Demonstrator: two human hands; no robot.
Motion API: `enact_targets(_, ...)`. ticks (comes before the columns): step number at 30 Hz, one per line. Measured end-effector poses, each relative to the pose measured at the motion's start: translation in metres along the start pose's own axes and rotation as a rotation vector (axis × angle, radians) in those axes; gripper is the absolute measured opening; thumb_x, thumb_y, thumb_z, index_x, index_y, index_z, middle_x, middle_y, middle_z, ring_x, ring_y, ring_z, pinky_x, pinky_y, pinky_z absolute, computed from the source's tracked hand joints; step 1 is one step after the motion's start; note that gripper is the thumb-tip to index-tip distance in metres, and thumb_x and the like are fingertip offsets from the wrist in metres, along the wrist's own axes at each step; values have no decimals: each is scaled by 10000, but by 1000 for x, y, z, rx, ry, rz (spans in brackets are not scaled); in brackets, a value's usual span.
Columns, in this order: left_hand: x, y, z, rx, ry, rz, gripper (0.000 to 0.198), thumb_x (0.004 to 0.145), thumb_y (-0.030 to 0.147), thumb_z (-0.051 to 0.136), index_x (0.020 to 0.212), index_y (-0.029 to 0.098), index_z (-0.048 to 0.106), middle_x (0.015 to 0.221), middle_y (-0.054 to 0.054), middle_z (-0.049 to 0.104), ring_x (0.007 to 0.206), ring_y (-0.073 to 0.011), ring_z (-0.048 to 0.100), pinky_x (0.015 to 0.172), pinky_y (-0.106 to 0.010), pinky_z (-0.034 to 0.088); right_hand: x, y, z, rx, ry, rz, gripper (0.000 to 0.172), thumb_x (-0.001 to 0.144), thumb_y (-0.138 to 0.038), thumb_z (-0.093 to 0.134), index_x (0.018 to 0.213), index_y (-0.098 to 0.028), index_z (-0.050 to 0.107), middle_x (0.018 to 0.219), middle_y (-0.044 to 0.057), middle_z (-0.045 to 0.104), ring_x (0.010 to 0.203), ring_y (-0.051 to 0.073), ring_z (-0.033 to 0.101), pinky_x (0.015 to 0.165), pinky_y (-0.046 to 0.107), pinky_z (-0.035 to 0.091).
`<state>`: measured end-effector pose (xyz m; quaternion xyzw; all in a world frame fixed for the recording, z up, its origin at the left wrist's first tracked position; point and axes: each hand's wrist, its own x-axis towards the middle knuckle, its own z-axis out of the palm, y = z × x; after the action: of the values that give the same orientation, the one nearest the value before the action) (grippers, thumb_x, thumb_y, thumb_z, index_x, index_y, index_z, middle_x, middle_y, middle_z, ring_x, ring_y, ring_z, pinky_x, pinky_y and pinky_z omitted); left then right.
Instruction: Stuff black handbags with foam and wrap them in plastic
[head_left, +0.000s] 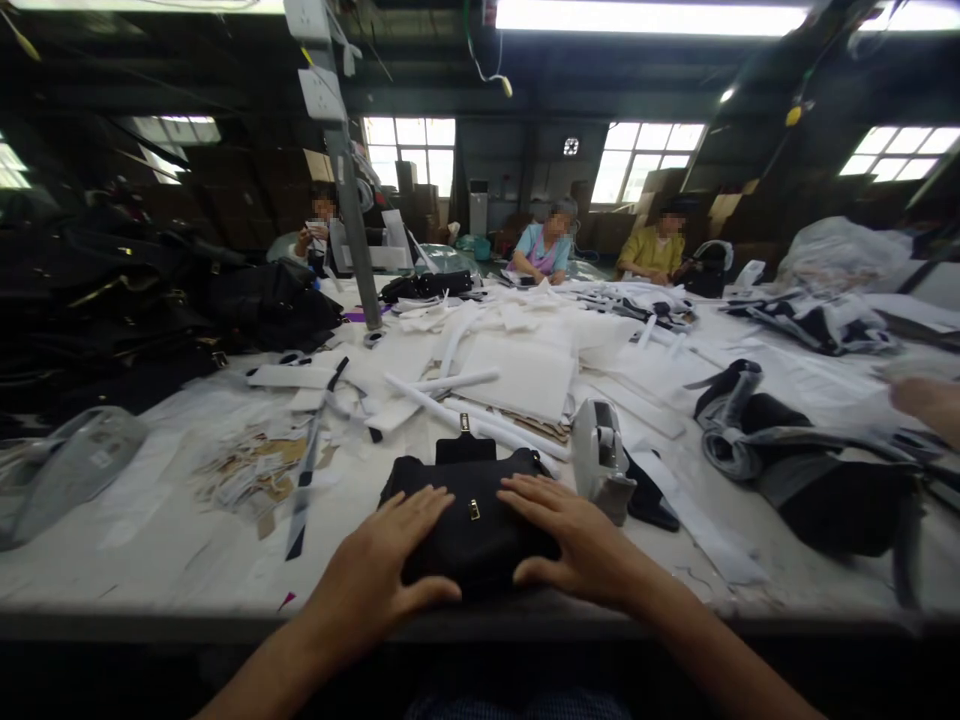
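Resting on a soft black bag (469,545) with gold clasp (474,510) — left hand (382,560), right hand (574,535), fingers (420,507) outstretched, slightly apart; beside it, a grey tape dispenser (600,460) on the white desk (180,565).

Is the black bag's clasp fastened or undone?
Undone: the tab sticks out beyond the far edge of the bag, apart from the gold clasp.

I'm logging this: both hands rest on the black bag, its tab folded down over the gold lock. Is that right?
No: the head view shows the tab extending away from the gold lock, leaving it uncovered. The left hand and right hand rest on the black bag.
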<state>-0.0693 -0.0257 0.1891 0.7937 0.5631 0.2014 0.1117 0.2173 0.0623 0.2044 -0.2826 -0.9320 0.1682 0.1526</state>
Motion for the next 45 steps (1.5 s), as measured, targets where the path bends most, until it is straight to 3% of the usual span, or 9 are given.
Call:
enact_targets(3,-2,7,17,194,-88,145,1127,611,510,852,1527,286,234,1554,-114,348,1418,-319,342,1137,-533,331,4,-1,8,-89,-144,-52,986,705,-550,790,1521,-259,318,1570,101,333,1435,330,313,1181,516,253)
enact_targets(7,9,-10,34,284,-96,132,1061,677,244,828,1528,333,200,1555,-81,358,1407,-290,369,1121,-510,363,17,15,18,-158,-174,-33,1007,720,-434,812,1541,-261,254,1571,92,335,1443,320,297,1168,518,273)
enact_targets(16,27,-46,62,315,-111,136,618,910,81,519,1458,334,384,1481,-30,465,1345,-260,461,1085,-509,403,32,43,52,-279,-161,-40,552,937,-342,611,1455,-354,420,1440,14,535,1316,301,501,1036,501,454)
enact_targets(22,37,-36,50,300,-145,57,514,889,231,602,1387,281,488,1406,-37,558,1278,-259,541,1040,-475,458,36,46,56,-242,-181,22,439,942,-309,603,1376,-299,538,1385,10,587,1269,284,554,1020,467,483)
enact_targets(26,51,-18,37,325,-141,49,759,748,510,731,1401,215,482,1396,-120,562,1251,-355,552,1018,-557,451,47,29,32,-281,-227,20,652,826,-372,732,1406,-173,508,1384,129,580,1218,341,583,996,483,487)
enact_targets(29,58,-12,40,355,-126,64,752,747,478,732,1378,138,506,1394,-156,556,1264,-352,538,1036,-528,446,57,24,20,-303,-226,-46,833,750,-488,774,1415,-86,474,1365,205,575,1229,368,560,1064,531,405)
enact_targets(32,59,-16,49,391,-102,83,623,813,334,675,1378,131,509,1396,-141,556,1262,-333,544,1027,-511,460,64,31,21,-295,-216,-170,745,806,-474,724,1414,-125,473,1378,171,574,1285,345,512,1111,544,338)
enact_targets(38,53,-42,77,461,-48,128,596,849,15,412,1423,164,464,1450,-108,495,1302,-305,510,1041,-513,449,57,53,58,-379,-142,-145,532,960,-163,506,1476,-220,394,1441,118,524,1302,322,508,1015,509,468)
enact_targets(45,56,-61,83,505,5,181,800,760,-43,365,1511,223,289,1513,-88,414,1382,-295,407,1118,-654,267,51,71,96,-363,-33,-99,584,959,-86,435,1512,-244,330,1514,129,424,1394,312,391,1108,567,362)
